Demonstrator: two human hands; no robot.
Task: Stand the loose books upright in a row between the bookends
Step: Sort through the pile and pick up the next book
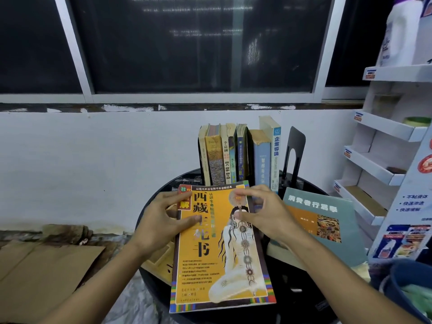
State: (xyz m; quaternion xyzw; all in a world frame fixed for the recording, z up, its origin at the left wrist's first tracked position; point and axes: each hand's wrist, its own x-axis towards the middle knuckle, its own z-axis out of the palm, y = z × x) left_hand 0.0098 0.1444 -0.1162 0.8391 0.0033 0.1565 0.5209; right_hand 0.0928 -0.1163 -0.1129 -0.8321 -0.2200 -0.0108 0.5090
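- Slippage is the first risk: the yellow book (222,249), held face up over the near side of the round black desk (297,295), looks like a limp paperback. The left hand (163,220) is clamped on its spine edge and the right hand (264,213) pinches its upper right part. That leaves the long lower end unsupported, so it may sag or twist as it is stood up.
- The upright row (238,157) stands at the far side of the desk, and the only gap showing is beside the right bookend (293,155). Pushing in there could shove that bookend or tip the leaning spines.
- A teal book (327,218) lies flat just right of the hands and seems to overhang the desk, so a passing forearm could knock it off.
- The left bookend cannot be made out behind the row's first book.
- Something tan (159,260) under the yellow book shows only at its edge, perhaps another book.
- The fingers beneath the cover are out of sight.
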